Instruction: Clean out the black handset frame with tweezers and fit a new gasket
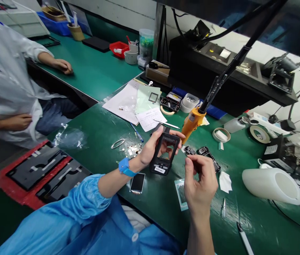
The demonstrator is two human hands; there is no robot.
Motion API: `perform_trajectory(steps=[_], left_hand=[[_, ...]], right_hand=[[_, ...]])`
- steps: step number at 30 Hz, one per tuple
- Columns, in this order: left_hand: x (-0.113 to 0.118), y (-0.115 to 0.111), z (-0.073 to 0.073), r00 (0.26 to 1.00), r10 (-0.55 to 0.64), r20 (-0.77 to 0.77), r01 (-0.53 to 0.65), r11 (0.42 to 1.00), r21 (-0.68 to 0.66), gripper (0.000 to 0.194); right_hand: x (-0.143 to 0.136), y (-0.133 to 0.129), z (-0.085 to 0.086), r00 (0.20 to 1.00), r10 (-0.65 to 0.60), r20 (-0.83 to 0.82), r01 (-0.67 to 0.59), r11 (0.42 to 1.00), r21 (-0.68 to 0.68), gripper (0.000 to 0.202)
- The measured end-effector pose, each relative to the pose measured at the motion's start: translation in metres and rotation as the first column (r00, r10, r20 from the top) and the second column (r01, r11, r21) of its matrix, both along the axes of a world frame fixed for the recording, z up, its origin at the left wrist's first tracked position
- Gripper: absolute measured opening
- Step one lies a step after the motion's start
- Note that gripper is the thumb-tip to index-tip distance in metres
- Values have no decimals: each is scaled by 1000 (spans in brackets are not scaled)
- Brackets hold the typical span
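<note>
Head view: left hand (150, 150) grips black handset housing (165, 153) upright above green mat (99, 127), screen window empty. Right hand (199, 179), just right of housing, fingertips pinched shut, contents too small to tell. Loose display module (137, 183) lies below-left of housing, unfitted; orange electric screwdriver (192, 122) hangs above-right.

Seen from the camera on my head: one view, angled forward and down across the green workbench (107, 74), close over my left hand (152, 147) and right hand (200, 180), with a seated co-worker (3, 81) at far left.
</note>
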State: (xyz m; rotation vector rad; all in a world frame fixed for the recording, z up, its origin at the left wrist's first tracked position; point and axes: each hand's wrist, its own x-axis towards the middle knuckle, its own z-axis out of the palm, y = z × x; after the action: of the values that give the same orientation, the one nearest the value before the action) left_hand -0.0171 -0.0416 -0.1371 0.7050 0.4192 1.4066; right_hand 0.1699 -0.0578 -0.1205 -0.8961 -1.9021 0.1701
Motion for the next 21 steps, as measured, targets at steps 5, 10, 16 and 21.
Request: perform_trajectory(steps=[5,10,16,21], left_hand=[[-3,-37,8,987,2,158,16,993,-113,54],[10,-72,-3,963,-21,270,75,979,-191,56],[25,-88,-16,940,-43,338,123,968,-219,58],[30,-93,-24,931,-63,360,158,957,-242,57]], right_hand=[[16,-23,-5,992,-114,54,112,993,34,7],[29,-44,-26,974,-222,39,221,975,30,9],[31,-55,-37,971,-236,-47,236,972,10,11],[36,-62,-38,971,-226,-78,226,974,-2,6]])
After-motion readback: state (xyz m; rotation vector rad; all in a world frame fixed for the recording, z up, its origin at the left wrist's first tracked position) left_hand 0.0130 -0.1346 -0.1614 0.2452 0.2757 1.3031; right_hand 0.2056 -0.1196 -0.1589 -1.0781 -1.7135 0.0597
